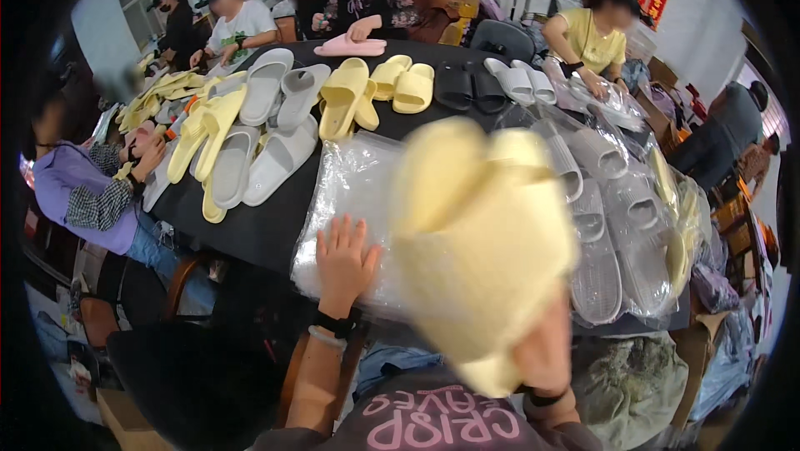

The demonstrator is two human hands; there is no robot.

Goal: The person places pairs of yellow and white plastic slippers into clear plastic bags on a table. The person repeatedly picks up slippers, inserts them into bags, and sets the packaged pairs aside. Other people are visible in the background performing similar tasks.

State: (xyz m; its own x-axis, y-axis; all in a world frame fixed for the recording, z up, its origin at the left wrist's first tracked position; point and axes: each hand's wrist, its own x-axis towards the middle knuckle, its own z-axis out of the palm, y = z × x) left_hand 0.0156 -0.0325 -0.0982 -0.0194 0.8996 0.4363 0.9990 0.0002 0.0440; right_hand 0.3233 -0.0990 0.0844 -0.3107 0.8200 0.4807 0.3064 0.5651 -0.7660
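Note:
My left hand (343, 259) lies flat with its fingers spread on a stack of clear plastic bags (360, 176) at the table's near edge. My right hand (546, 347) grips a pair of pale yellow slippers (483, 251), pressed together and raised close in front of me. They are smeared by motion and cover part of the bags; the fingers behind them are partly hidden. Bagged grey slippers (596, 276) lie just right of the raised pair.
Loose grey slippers (279, 163), yellow slippers (342, 105) and black slippers (454, 84) are spread on the dark table (250, 230). Several people work around it; one holds a pink slipper (350, 45) at the far side. A cardboard box (133, 422) stands at lower left.

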